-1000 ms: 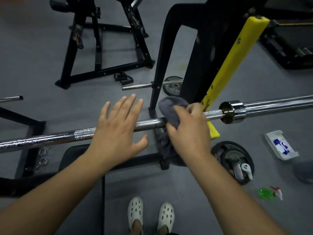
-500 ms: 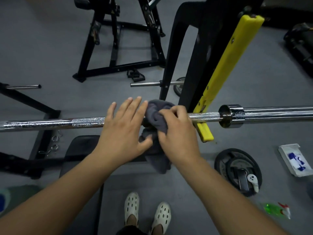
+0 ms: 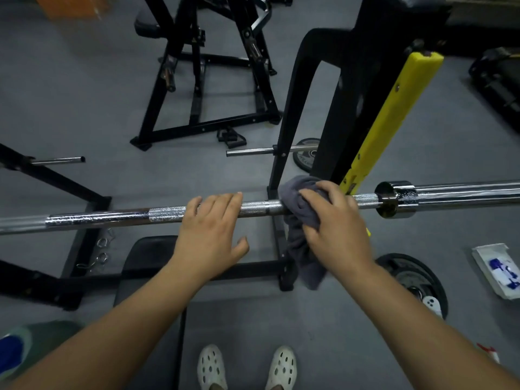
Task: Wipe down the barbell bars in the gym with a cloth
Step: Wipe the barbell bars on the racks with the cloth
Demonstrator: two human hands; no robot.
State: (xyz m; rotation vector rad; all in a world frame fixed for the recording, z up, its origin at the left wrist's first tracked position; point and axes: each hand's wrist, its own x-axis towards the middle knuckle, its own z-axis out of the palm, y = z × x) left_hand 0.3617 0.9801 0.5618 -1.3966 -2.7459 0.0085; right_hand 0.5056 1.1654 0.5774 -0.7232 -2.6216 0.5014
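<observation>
Meanwhile right hand bunches soft grey cloth round knurled chrome barbell; left hand flat.

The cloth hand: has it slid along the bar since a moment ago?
Yes. The right hand with the cloth moved right along the barbell, back toward the yellow guard.

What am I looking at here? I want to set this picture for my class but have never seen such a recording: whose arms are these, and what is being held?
The camera sits on a person's head, looking down at their own arms and white shoes. A chrome barbell bar runs across the view on a black rack. The right hand presses a grey cloth around the bar; the left hand rests open on it. On the grey floor lie a weight plate and a white packet.
</observation>
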